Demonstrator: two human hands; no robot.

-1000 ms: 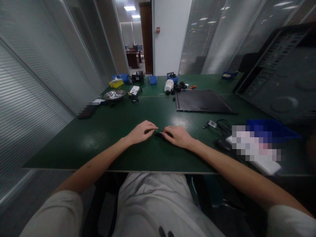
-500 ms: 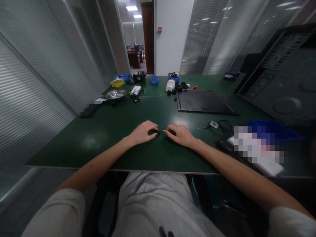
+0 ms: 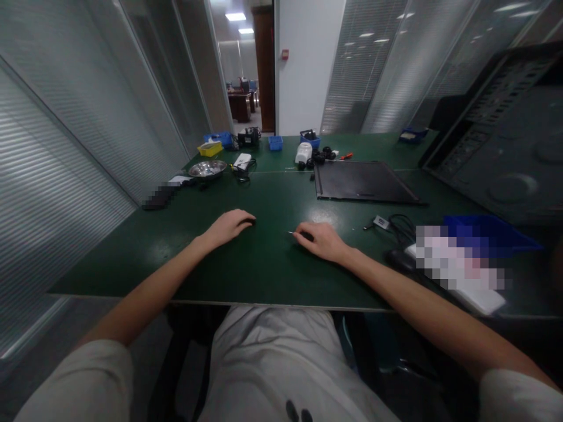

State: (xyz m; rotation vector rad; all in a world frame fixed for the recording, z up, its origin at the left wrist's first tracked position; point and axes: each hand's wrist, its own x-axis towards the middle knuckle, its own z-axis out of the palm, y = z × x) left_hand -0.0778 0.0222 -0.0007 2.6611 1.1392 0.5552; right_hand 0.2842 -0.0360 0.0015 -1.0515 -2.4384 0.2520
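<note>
We record: left hand (image 3: 229, 226), thumb and fingers narrowed on a small black object (image 3: 252, 220), mostly hidden, above the green table (image 3: 264, 272). Right hand (image 3: 320, 241), fingertips pinched on a thin pale piece (image 3: 290, 232), its free end pointing left, near the table's middle. Beyond: steel bowl (image 3: 197, 173), left; black panel (image 3: 363, 180), right. We note also one black mouse (image 3: 401, 259), right.

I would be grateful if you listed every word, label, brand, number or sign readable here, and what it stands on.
No text can be read for certain.
White tag, right: dark marks, too small to read.
White box, back left: faint marks, too small to read.
Red wall box: any wording is too blurred.
</note>
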